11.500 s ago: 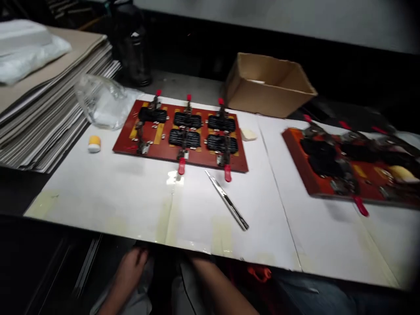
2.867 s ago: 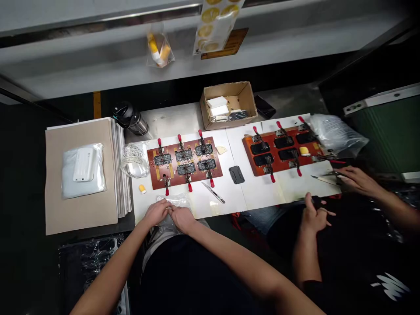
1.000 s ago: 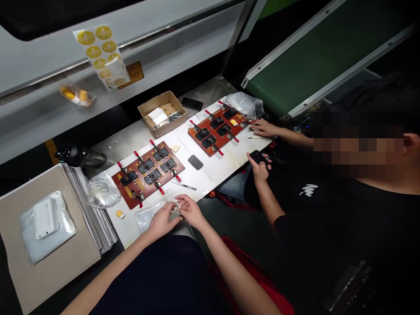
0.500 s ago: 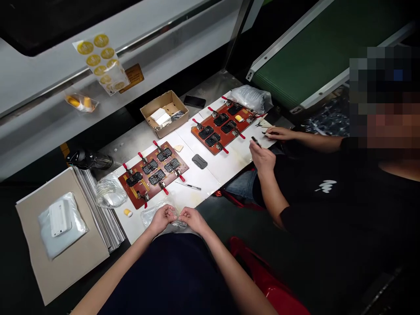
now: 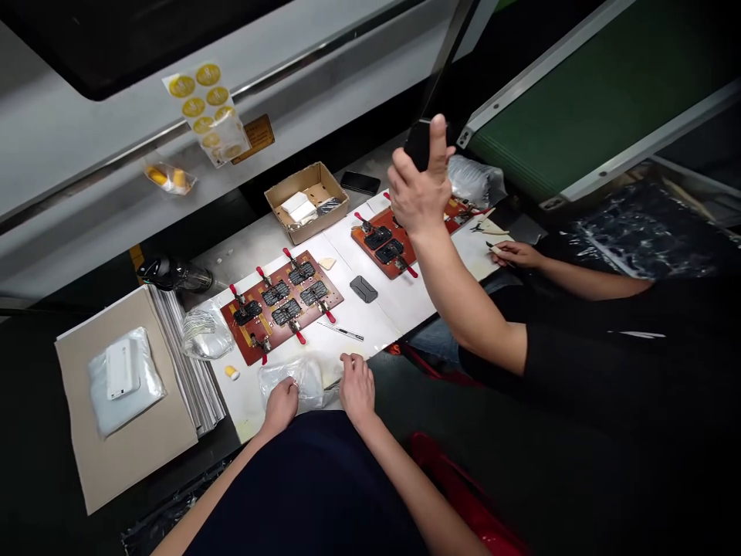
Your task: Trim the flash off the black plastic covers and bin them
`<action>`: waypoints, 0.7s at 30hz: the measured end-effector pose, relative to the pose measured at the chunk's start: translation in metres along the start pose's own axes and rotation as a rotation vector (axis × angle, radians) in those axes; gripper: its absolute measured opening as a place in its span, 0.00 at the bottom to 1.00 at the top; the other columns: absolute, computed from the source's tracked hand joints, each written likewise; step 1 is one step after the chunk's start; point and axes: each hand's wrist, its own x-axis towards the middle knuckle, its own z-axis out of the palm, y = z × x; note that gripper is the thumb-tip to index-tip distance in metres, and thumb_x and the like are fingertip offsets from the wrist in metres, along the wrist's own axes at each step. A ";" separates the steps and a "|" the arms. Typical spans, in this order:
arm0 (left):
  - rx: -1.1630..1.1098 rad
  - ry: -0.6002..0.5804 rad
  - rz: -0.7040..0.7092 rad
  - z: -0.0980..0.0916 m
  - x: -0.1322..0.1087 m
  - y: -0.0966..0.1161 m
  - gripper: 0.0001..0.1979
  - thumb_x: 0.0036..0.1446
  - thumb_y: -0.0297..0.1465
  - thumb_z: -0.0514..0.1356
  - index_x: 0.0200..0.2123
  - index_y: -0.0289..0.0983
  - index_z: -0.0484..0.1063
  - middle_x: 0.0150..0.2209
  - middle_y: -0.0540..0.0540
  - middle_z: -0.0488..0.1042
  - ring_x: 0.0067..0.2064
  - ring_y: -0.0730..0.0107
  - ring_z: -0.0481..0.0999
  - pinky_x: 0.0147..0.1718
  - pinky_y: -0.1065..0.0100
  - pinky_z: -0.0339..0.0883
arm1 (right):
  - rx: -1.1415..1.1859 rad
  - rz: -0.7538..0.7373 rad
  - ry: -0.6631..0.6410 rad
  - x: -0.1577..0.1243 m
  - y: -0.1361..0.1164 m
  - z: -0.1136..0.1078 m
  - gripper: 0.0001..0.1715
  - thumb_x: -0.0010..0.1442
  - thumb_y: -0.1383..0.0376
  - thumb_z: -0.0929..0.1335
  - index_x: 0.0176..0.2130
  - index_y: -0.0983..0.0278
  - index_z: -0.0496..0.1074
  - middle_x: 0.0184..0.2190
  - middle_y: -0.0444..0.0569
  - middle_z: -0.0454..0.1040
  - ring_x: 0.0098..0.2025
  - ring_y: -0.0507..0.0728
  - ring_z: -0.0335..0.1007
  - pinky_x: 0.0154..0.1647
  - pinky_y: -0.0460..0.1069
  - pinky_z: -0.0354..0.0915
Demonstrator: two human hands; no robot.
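Observation:
A clear plastic bag (image 5: 306,380) lies at the table's near edge, in front of my body. My left hand (image 5: 282,405) is closed on the bag's left side, thumb on top. At its right end, my right hand (image 5: 357,384) has its fingers curled together against the bag's loose edge; the fingertips are partly hidden. Beyond the bag sits a reddish-brown fixture board (image 5: 272,340) with red-handled toggle clamps and several black patterned plates. A slim craft knife (image 5: 341,331) lies right of the board, with a dark grey plate (image 5: 363,289) further back.
At right a co-worker raises a hand (image 5: 422,185) holding a black object, above a second fixture board (image 5: 399,266). A cardboard box (image 5: 295,232), a phone (image 5: 360,182) and a dark bottle (image 5: 174,276) stand behind. Stacked cardboard (image 5: 69,401) is at left. A yellow-white finger cot (image 5: 231,372) lies near the bag.
My hands have moved apart, the left to the bag's left side, the right to its right end. The co-worker's nearer hand has risen with the black object. The view has shifted slightly.

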 end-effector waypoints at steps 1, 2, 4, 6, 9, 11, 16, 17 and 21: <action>-0.048 -0.003 -0.013 0.003 0.001 -0.002 0.13 0.64 0.40 0.59 0.40 0.34 0.72 0.37 0.47 0.74 0.37 0.69 0.75 0.40 0.61 0.72 | -0.025 -0.107 -0.022 0.003 -0.001 -0.002 0.18 0.71 0.57 0.62 0.53 0.63 0.71 0.54 0.52 0.71 0.52 0.58 0.70 0.53 0.57 0.69; -0.095 -0.008 -0.027 0.006 0.002 -0.003 0.14 0.65 0.40 0.58 0.41 0.34 0.72 0.38 0.47 0.75 0.37 0.69 0.75 0.38 0.62 0.72 | -0.047 -0.209 -0.045 0.005 -0.001 -0.003 0.17 0.71 0.57 0.63 0.53 0.62 0.71 0.55 0.52 0.70 0.54 0.59 0.69 0.55 0.59 0.67; -0.177 -0.017 -0.054 0.012 0.005 -0.007 0.14 0.65 0.39 0.58 0.43 0.33 0.72 0.38 0.47 0.75 0.36 0.70 0.76 0.36 0.64 0.73 | -0.074 -0.380 -0.102 0.009 -0.002 -0.002 0.16 0.68 0.57 0.67 0.51 0.62 0.72 0.56 0.53 0.70 0.56 0.60 0.67 0.59 0.61 0.63; -0.234 -0.017 -0.068 0.015 0.006 -0.010 0.14 0.65 0.38 0.59 0.45 0.33 0.72 0.39 0.46 0.75 0.36 0.70 0.76 0.35 0.64 0.74 | -0.097 -0.498 -0.168 0.012 -0.001 0.001 0.13 0.64 0.58 0.69 0.44 0.64 0.75 0.49 0.50 0.74 0.56 0.59 0.66 0.61 0.59 0.58; -0.264 -0.014 -0.060 0.015 0.006 -0.013 0.14 0.65 0.38 0.59 0.47 0.34 0.71 0.41 0.46 0.75 0.37 0.70 0.76 0.35 0.64 0.75 | -0.149 -0.501 -0.209 0.016 0.001 0.010 0.09 0.53 0.61 0.74 0.33 0.64 0.77 0.35 0.52 0.78 0.51 0.60 0.68 0.60 0.55 0.55; -0.243 -0.014 -0.040 0.014 0.005 -0.012 0.14 0.65 0.39 0.58 0.46 0.34 0.71 0.39 0.46 0.75 0.35 0.71 0.76 0.34 0.65 0.74 | -0.186 -0.386 -0.169 0.021 -0.001 0.016 0.14 0.53 0.58 0.74 0.34 0.66 0.78 0.32 0.57 0.78 0.49 0.63 0.68 0.58 0.56 0.55; -0.049 0.037 0.051 0.008 0.012 0.001 0.16 0.65 0.43 0.58 0.42 0.34 0.71 0.33 0.50 0.72 0.29 0.74 0.71 0.31 0.67 0.70 | -0.189 -0.049 0.001 0.038 -0.017 0.024 0.25 0.68 0.51 0.63 0.47 0.69 0.74 0.39 0.57 0.77 0.50 0.64 0.70 0.59 0.62 0.54; 0.012 0.059 0.074 0.005 0.015 0.004 0.17 0.64 0.43 0.58 0.41 0.34 0.71 0.32 0.50 0.72 0.29 0.73 0.71 0.32 0.66 0.69 | -0.169 -0.016 0.034 0.040 -0.020 0.024 0.24 0.69 0.52 0.62 0.49 0.68 0.73 0.41 0.55 0.77 0.51 0.62 0.70 0.60 0.62 0.55; 0.274 0.130 0.164 -0.008 0.020 0.020 0.18 0.65 0.44 0.55 0.36 0.35 0.71 0.31 0.49 0.72 0.34 0.67 0.73 0.40 0.60 0.68 | -0.022 -0.017 0.104 0.044 -0.019 0.017 0.20 0.70 0.60 0.61 0.57 0.66 0.68 0.47 0.53 0.76 0.51 0.59 0.71 0.57 0.57 0.60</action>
